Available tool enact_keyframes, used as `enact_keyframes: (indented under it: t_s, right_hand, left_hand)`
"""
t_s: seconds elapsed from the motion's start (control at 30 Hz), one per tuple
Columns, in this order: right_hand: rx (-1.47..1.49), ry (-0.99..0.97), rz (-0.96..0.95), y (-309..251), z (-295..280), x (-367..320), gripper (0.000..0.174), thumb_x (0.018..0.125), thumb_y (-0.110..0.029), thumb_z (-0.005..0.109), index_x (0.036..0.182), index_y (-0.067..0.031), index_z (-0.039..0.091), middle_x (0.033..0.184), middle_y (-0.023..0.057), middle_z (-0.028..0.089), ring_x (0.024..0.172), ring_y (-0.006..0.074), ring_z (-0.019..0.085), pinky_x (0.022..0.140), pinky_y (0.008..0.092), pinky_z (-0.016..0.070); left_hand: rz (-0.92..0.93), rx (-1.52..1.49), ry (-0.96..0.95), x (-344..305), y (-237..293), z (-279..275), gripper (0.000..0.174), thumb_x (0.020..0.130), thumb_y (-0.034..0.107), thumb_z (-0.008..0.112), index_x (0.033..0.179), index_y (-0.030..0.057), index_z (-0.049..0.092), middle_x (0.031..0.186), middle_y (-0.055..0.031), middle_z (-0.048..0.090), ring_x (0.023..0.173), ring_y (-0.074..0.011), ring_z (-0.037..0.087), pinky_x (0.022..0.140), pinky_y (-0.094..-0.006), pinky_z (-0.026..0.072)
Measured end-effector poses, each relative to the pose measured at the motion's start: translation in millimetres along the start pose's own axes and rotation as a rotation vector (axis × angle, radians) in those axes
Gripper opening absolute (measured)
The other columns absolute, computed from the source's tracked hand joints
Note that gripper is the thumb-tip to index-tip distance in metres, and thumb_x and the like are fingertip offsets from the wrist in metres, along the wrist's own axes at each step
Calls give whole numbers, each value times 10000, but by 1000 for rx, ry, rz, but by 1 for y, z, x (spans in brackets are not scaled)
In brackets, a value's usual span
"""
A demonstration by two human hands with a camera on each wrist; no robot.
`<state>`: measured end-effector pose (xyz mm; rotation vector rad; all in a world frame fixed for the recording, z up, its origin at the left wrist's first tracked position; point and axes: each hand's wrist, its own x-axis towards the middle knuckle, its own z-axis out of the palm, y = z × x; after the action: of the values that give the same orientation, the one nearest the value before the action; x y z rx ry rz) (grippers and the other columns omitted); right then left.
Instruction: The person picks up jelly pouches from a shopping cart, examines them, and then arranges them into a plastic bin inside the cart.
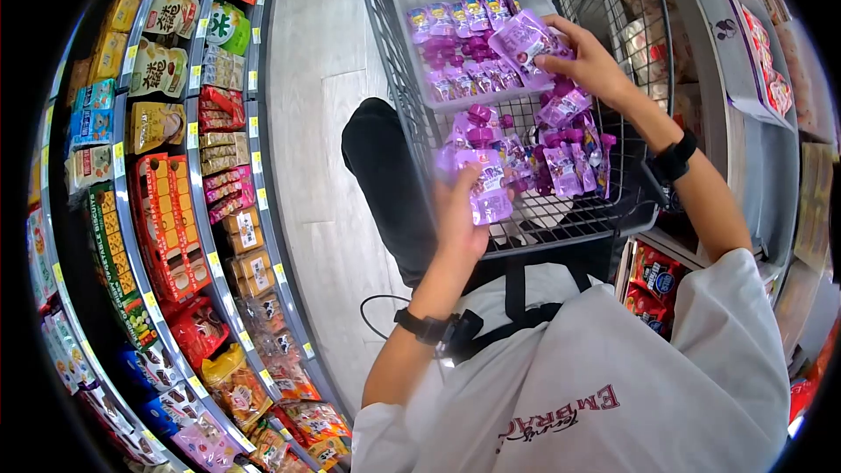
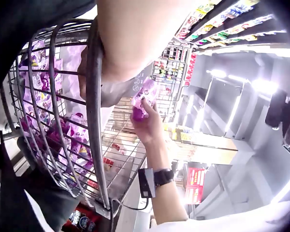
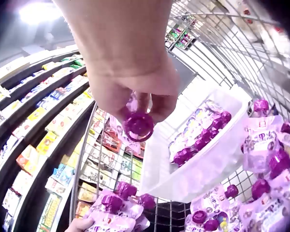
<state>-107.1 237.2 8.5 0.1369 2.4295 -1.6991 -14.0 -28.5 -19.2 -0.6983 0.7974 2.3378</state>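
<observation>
My right hand pinches a purple spouted jelly pouch over the right side of a translucent plastic bin in the shopping cart. In the right wrist view, the pouch's purple ring-shaped cap shows under the fingers. Pouches stand in rows inside the bin, their caps facing the middle. Near the cart's front left corner, my left hand grips a jelly pouch with the thumb across its face. More loose pouches lie on the cart's wire floor beside that hand.
The black wire cart surrounds the bin, its near rim close to the person's body. Shelves of packaged snacks line the left side. On the right are shelves with a white display box. Grey floor runs between.
</observation>
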Motion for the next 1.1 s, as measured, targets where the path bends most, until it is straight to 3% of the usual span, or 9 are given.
enact_keyframes:
  t_s: [0.13,0.2,0.27,0.4,0.63,0.77,0.83,1.03,1.1]
  right_hand:
    - [-127,-184,228,-5,-4,68,292,829,53,644,1099,-40,580,1032,39,646,974,127,611,853,265,494]
    - [-347,-313,-327,32,5,116,236,760,69,672,967,-38,631,1043,72,637,977,193,619,864,307,490]
    - [-466,-245,-584,26,40,131,214,685,102,674,838,-44,645,1069,104,607,1021,262,596,899,352,476]
    - [-404,-425,-620,62,99,154,225,621,99,678,764,-62,613,1092,107,521,1116,301,500,955,399,428]
    - [-770,-645,-485,90,109,138,416,591,-69,758,979,-95,610,1360,182,410,1299,399,352,1022,470,364]
    - [-672,-410,-408,106,109,133,465,616,-126,779,1043,-88,600,1297,218,496,1228,398,463,961,452,422]
    - [-556,-162,250,102,115,139,477,635,-176,800,1047,-60,588,1089,207,618,1044,380,594,870,415,475]
    - [-532,-196,-102,115,132,147,380,646,-59,773,944,-32,539,896,135,634,858,273,619,741,368,484]
    - [-375,-233,-20,125,132,158,370,635,-20,756,913,-41,512,864,95,606,831,220,581,717,347,468]
  left_hand:
    - [-84,16,-51,2,-2,-7,434,896,88,603,1284,75,410,1060,-159,611,861,-292,685,614,-403,591]
    - [-80,9,-4,-4,1,1,435,905,102,600,1291,77,401,1086,-163,605,883,-292,681,632,-401,593]
    - [-97,3,-31,-2,2,0,434,910,109,594,1295,83,396,1104,-160,599,901,-296,679,646,-401,596]
    - [-118,44,-26,-2,2,-2,478,902,139,587,1330,113,376,1171,-196,585,968,-322,654,729,-463,591]
    - [-127,10,-42,-2,3,-1,439,908,122,581,1301,76,393,1137,-189,601,942,-304,664,761,-443,590]
    - [-169,-52,-45,-4,5,2,468,894,79,624,1314,87,419,1120,-139,617,917,-258,674,674,-373,595]
    - [-160,-50,-34,-4,4,1,457,897,80,619,1310,80,423,1120,-140,617,926,-258,673,677,-376,596]
    - [-145,-44,-73,-2,2,-3,452,899,94,611,1308,64,422,1138,-156,616,946,-276,673,710,-404,602]
    - [-141,-69,-99,-4,4,-2,456,901,100,602,1314,64,413,1153,-165,609,961,-290,670,729,-419,601]
